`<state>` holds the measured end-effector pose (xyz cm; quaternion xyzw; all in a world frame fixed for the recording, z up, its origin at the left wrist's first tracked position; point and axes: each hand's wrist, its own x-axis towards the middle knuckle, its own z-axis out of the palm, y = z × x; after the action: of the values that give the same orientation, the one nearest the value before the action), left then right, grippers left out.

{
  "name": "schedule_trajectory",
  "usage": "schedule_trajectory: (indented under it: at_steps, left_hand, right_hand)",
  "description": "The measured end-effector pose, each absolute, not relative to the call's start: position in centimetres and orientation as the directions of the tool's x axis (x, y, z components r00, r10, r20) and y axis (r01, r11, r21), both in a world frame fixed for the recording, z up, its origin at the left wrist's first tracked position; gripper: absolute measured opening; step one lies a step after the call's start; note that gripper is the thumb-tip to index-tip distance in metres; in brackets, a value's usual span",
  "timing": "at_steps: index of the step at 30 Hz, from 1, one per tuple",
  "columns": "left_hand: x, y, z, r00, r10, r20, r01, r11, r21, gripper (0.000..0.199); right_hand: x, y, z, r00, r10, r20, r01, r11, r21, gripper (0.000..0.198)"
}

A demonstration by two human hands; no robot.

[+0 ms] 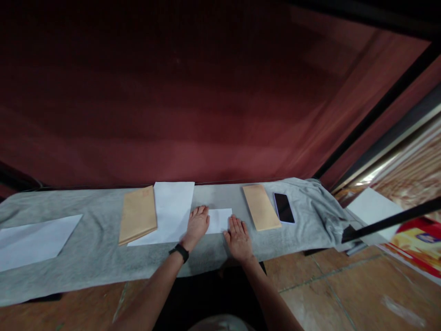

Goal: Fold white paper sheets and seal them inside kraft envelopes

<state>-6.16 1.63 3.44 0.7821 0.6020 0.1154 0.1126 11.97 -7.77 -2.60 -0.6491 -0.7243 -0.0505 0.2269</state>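
Observation:
A small white folded sheet of paper (219,220) lies on the grey cloth between my hands. My left hand (197,225), with a dark band at the wrist, rests flat over its left end, fingers stretched out. At the right end my right hand (239,238) lies palm down with its fingers extended against the edge. Larger white sheets (174,207) lie just left of my left hand. Beside those sheets is a stack of brown envelopes (138,214). Another brown envelope (262,207) sits to the right of my right hand.
A phone (284,208) with a dark screen lies right of the single envelope. More white paper (37,241) is at the far left of the grey cloth (99,257). A dark red panel (206,115) rises behind. At the right are a black bar (389,220) and a red-and-yellow package (418,241).

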Motion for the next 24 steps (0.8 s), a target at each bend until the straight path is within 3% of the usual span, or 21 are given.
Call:
schedule_trajectory:
  at_steps: [5, 10, 18, 24]
  left_hand:
    - [-5.8, 3.8, 4.4, 0.220, 0.976, 0.000, 0.891, -0.201, 0.407, 0.033]
    - [-6.1, 3.8, 5.0, 0.148, 0.987, -0.065, 0.817, -0.085, 0.570, 0.008]
    - [-5.8, 0.9, 6.6, 0.038, 0.997, -0.075, 0.565, 0.040, 0.824, 0.009]
    - [-4.7, -1.3, 9.8, 0.062, 0.997, -0.035, 0.397, 0.007, 0.918, 0.015]
  right_hand:
    - [12.0, -7.7, -2.5, -0.048, 0.919, 0.391, 0.961, 0.149, -0.234, 0.054]
    - [12.3, -8.1, -2.1, -0.058, 0.908, 0.415, 0.950, 0.178, -0.257, 0.056]
    - [8.1, -10.1, 2.4, -0.078, 0.923, 0.378, 0.879, 0.242, -0.411, 0.084]
    - [6.0, -10.0, 6.2, 0.066, 0.943, 0.327, 0.804, 0.143, -0.577, 0.063]
